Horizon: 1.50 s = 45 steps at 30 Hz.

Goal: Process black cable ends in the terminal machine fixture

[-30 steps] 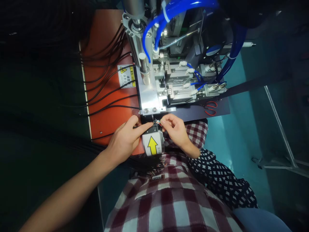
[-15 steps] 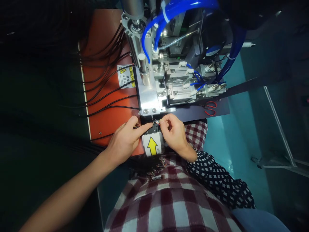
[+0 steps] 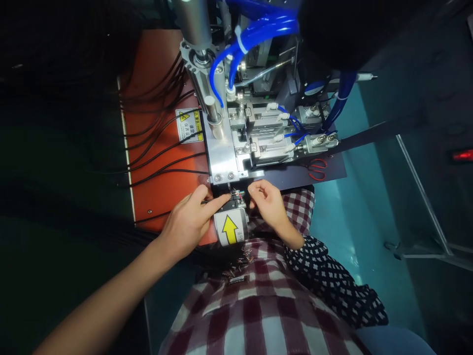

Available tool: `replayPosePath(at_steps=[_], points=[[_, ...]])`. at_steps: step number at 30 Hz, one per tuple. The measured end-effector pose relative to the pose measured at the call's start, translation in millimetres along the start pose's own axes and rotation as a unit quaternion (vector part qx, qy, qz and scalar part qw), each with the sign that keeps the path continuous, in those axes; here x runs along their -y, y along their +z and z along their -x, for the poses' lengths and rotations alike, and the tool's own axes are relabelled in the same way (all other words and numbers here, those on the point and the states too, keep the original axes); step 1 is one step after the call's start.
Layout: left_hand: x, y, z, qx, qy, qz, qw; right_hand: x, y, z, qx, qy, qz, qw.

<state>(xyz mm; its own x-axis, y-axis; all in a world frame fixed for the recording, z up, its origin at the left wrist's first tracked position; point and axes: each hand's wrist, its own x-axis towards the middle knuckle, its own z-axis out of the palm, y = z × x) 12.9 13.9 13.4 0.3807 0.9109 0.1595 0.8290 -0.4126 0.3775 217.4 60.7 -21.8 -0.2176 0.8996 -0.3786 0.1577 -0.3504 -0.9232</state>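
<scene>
My left hand [image 3: 188,217] stretches its index finger to the black fixture [image 3: 232,201] at the front of the machine. A short black cable [image 3: 208,201] shows between its thumb and index finger. Thin coloured wires [image 3: 239,194] fan out just beyond that fingertip, over the fixture. To the right, my right hand [image 3: 269,201] has thumb and index finger drawn together in a pinch, a small distance from the wire ends. Whatever lies in that pinch is too small to make out. Below the fixture is a white label with a yellow arrow [image 3: 230,228].
Metal pneumatic cylinders [image 3: 273,143] with blue air hoses [image 3: 258,37] rise behind the hands. Black cables cross the orange plate [image 3: 158,197] at left. Red-handled scissors [image 3: 318,170] lie at right. Small wire scraps [image 3: 240,261] rest on the checked apron [image 3: 258,305].
My right hand has come slightly away from the wires, so their coloured ends show more. The left hand keeps its place at the fixture. The whole view has shifted a little.
</scene>
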Motion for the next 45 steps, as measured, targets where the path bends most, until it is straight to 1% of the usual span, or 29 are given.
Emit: replayPosePath(at_steps=[3,6,8,11,14,16,18,20,22,23,25,27,29,32,34,36,38,40,42,45], points=[[0,0,0,0.000,-0.002,0.005,1.000,-3,-2,5,0.011,0.009,-0.028,1.000],[0,0,0,-0.001,-0.001,0.014,1.000,-2,3,13,0.030,0.008,-0.023,0.999],[0,0,0,-0.005,0.002,0.021,1.000,0,7,17,0.019,-0.004,-0.009,1.000],[1,1,0,-0.018,0.002,0.025,1.000,5,11,21,-0.018,-0.056,0.058,0.997],[0,1,0,-0.023,0.002,0.020,1.000,13,9,21,-0.046,-0.143,0.163,0.975],[0,2,0,-0.025,0.003,0.014,1.000,17,6,19,-0.047,-0.171,0.206,0.962],[0,2,0,-0.025,0.002,0.010,1.000,16,3,15,-0.023,-0.150,0.194,0.969],[0,2,0,-0.028,0.001,0.009,1.000,12,-1,9,0.020,-0.098,0.140,0.985],[0,3,0,-0.032,0.002,0.010,0.999,9,-4,4,0.058,-0.063,0.100,0.991],[0,3,1,-0.034,0.003,0.010,0.999,9,-5,3,0.064,-0.061,0.101,0.991],[0,3,0,-0.034,0.003,0.010,0.999,11,-7,4,0.040,-0.085,0.136,0.986],[0,3,0,-0.030,0.002,0.013,0.999,16,-6,7,-0.006,-0.127,0.181,0.975],[0,3,0,-0.027,0.000,0.017,0.999,21,-3,10,-0.036,-0.173,0.224,0.958],[0,3,0,-0.025,-0.007,0.021,0.999,24,5,11,-0.047,-0.229,0.303,0.924],[0,4,0,-0.024,-0.009,0.023,0.999,23,10,10,-0.061,-0.255,0.345,0.901],[0,4,0,-0.025,-0.008,0.023,0.999,23,13,8,-0.070,-0.268,0.361,0.891],[0,5,1,-0.025,-0.010,0.023,0.999,22,14,6,-0.071,-0.269,0.354,0.893],[0,5,1,-0.022,-0.012,0.022,0.999,21,14,5,-0.073,-0.263,0.333,0.903],[0,4,1,-0.018,-0.014,0.021,1.000,19,13,4,-0.074,-0.242,0.290,0.923],[0,3,0,-0.014,-0.015,0.020,1.000,15,11,3,-0.069,-0.177,0.194,0.962]])
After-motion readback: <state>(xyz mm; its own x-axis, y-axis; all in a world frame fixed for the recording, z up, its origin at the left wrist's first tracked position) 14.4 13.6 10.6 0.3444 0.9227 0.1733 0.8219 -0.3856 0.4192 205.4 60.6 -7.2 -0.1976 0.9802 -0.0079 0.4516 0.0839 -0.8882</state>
